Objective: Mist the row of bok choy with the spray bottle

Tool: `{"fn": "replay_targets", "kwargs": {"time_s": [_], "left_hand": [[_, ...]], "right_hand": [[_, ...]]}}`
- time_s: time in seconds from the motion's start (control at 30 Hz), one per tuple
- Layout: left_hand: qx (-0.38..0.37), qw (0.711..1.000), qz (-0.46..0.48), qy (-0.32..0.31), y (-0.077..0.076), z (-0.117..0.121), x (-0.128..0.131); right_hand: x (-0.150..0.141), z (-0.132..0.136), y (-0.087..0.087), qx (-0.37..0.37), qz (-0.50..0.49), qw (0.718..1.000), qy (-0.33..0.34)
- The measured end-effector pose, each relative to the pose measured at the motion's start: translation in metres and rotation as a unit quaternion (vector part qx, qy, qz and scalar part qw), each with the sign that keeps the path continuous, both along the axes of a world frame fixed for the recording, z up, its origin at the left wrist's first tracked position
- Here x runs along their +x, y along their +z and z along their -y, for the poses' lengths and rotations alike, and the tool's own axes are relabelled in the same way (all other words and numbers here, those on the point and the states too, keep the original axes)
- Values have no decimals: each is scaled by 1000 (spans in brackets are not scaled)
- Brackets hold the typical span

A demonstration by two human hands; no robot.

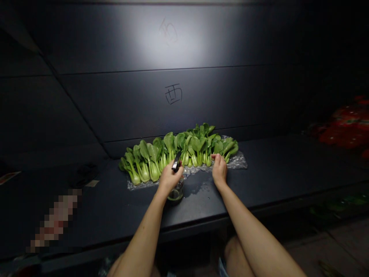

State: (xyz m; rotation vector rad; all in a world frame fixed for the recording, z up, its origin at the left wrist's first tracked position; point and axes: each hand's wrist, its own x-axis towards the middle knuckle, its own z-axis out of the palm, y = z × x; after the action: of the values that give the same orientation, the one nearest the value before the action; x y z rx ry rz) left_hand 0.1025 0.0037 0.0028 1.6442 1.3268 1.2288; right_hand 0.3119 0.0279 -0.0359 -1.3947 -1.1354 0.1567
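My left hand (170,175) is wrapped round a spray bottle with a black nozzle (176,161) and a clear body (175,192). The nozzle points toward a row of green bok choy (154,157) standing upright with leaves at the top and pale stems below. My right hand (220,169) is at the right part of the row, its fingers curled together beside the bok choy stems (208,158). Whatever its fingertips hold, if anything, is hidden. Under the bok choy lies a crumpled clear plastic sheet (240,161).
The bok choy lean toward a dark panel wall (129,100) with a handwritten character. Water drops wet the dark shelf (196,207) between my hands. Blurred red packages (346,127) lie at the far right. A small pale card (92,183) and a pixelated patch are at the left.
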Motion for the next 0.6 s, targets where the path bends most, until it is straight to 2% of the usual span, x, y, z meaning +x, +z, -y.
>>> {"fn": "replay_targets", "kwargs": {"time_s": [0.13, 0.33, 0.6], "left_hand": [[9, 1000, -15, 7, 2, 3, 1], [11, 1000, 4, -6, 5, 5, 2], [3, 1000, 0, -4, 6, 7, 11]], "right_hand": [[3, -1, -1, 23, 58, 997, -42], [4, -2, -5, 10, 88, 988, -124], [9, -7, -12, 8, 40, 995, -93]]}}
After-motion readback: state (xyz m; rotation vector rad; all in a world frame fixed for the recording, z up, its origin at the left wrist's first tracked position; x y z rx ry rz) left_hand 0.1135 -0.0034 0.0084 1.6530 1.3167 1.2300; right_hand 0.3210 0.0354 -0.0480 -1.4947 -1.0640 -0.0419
